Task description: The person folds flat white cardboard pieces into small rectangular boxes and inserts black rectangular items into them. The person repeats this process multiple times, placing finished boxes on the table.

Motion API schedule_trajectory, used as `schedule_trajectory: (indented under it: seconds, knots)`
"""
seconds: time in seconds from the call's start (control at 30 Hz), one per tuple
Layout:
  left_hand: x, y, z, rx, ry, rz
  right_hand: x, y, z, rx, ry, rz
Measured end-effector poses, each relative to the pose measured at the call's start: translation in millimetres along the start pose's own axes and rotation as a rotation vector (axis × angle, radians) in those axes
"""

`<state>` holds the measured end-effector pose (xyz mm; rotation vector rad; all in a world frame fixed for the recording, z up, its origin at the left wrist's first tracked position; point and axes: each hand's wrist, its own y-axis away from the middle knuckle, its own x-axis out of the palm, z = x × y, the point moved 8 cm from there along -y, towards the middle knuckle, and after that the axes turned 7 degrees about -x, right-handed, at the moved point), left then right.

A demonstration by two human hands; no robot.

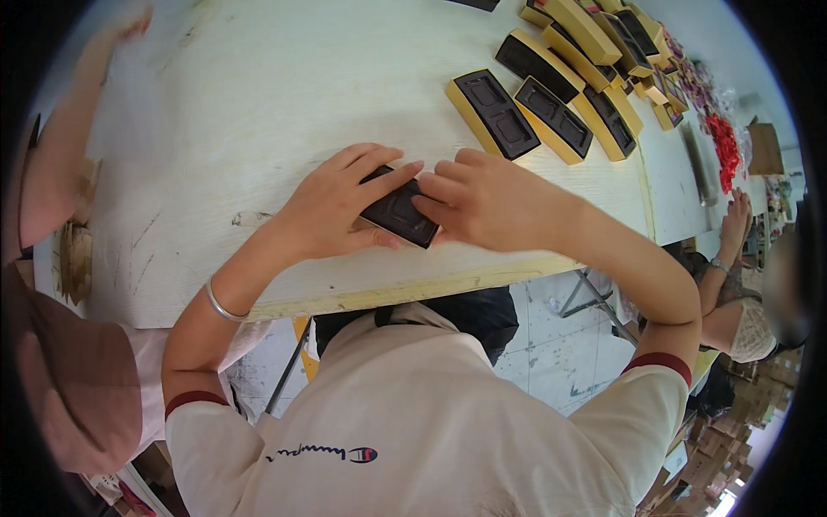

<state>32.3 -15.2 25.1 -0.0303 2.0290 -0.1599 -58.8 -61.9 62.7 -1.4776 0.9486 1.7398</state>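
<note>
Near the front edge of the pale table [284, 95], a small box with a black moulded insert [401, 215] lies tilted between my hands. My left hand [340, 198] grips its left side, with the thumb along the near edge and the fingers over the far end. On its right side, the curled fingers of my right hand [469, 200] press at the insert's edge. Part of the box is hidden under my fingers. Just beyond my right hand stands a gold box with a black two-hollow insert [495, 112], and beside it a second gold box [556, 121].
More gold boxes [594, 43] are heaped at the far right, some tipped over. Behind them lies a red bundle [724, 151]. A co-worker's arm [65, 146] reaches over the table at left; another person's hand [735, 220] is at right. A brown carton [764, 148] stands farther back.
</note>
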Motion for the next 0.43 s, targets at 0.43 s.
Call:
schedule_trajectory:
  seconds: [0.43]
  knots:
    - [13,-17,-13,-0.227,-0.215,-0.198,-48,98,9,0.443,-0.307,-1.089]
